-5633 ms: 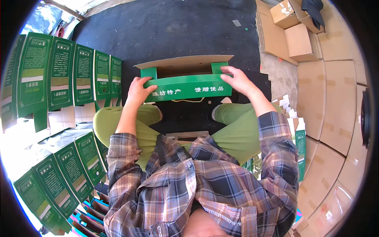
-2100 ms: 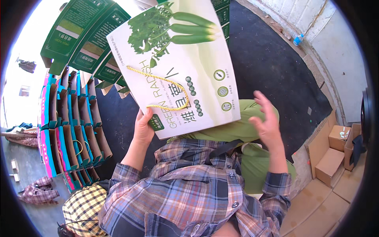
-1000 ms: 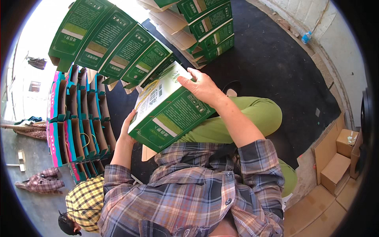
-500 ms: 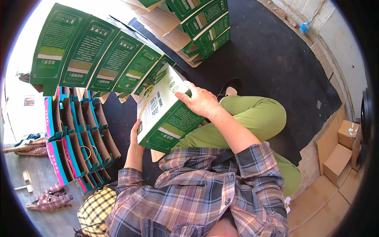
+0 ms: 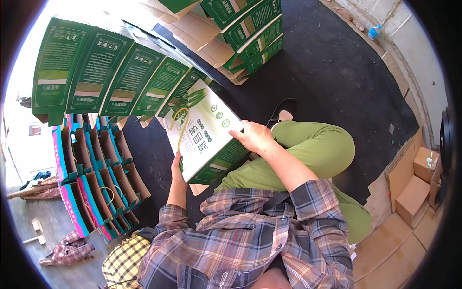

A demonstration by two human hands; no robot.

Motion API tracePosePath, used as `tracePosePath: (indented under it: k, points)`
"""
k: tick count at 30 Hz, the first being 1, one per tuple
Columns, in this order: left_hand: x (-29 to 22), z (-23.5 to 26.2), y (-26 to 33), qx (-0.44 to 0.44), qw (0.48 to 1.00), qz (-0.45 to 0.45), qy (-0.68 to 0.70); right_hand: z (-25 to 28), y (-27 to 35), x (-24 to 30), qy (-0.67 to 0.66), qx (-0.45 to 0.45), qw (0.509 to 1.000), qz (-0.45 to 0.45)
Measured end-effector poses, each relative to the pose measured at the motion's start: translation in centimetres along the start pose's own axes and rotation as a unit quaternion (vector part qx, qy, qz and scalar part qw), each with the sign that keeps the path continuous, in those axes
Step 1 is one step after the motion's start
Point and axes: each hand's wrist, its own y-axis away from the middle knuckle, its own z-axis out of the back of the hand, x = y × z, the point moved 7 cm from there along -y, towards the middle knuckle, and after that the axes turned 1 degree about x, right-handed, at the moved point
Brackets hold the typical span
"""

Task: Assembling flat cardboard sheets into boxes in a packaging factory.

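Observation:
A white and green cardboard box with a vegetable picture and a yellow cord handle is between my hands, above my lap. My left hand grips its near left edge, its fingers partly hidden by the box. My right hand is closed on the right edge, thumb on the white face and other fingers along the side. Beyond the box, a row of matching green boxes leans close by, its near end almost touching the held one.
A stack of open green boxes stands farther off on the black mat. At left are several blue and pink open cartons. Brown cartons sit at right, a blue bottle by the wall.
The held box has tilted, so its white face shows more and its green side less. My right hand has shifted slightly right and down along the edge with it.

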Motion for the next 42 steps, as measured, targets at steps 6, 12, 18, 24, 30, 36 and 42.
tracePosePath:
  k: [6,12,18,24,30,36,42]
  points:
    - [0.6,0.7,-2.3,-0.028,0.999,-0.022,0.025,-1.6,-2.5,-0.3,-0.115,-0.003,0.993,0.004]
    - [0.5,-0.9,-5.2,-0.014,0.999,-0.021,0.048,-1.9,-5.2,-0.7,-0.115,-0.094,0.989,0.005]
    - [3.3,0.1,-11.3,-0.026,0.995,0.006,0.100,-2.7,-8.4,-1.4,-0.176,-0.106,0.979,0.008]
    - [8.6,0.4,-14.2,-0.072,0.993,0.014,0.089,-2.9,-8.6,-2.2,-0.074,-0.055,0.994,-0.053]
    - [10.5,1.7,-15.6,-0.086,0.992,0.008,0.094,-4.4,-7.9,0.2,0.002,0.013,1.000,0.003]
    - [11.4,1.3,-15.5,-0.086,0.993,-0.017,0.086,-4.8,-7.6,1.2,0.031,0.036,0.999,0.009]
    - [10.4,0.0,-15.9,-0.120,0.990,-0.044,0.065,-4.3,-7.3,1.2,0.034,0.039,0.998,-0.019]
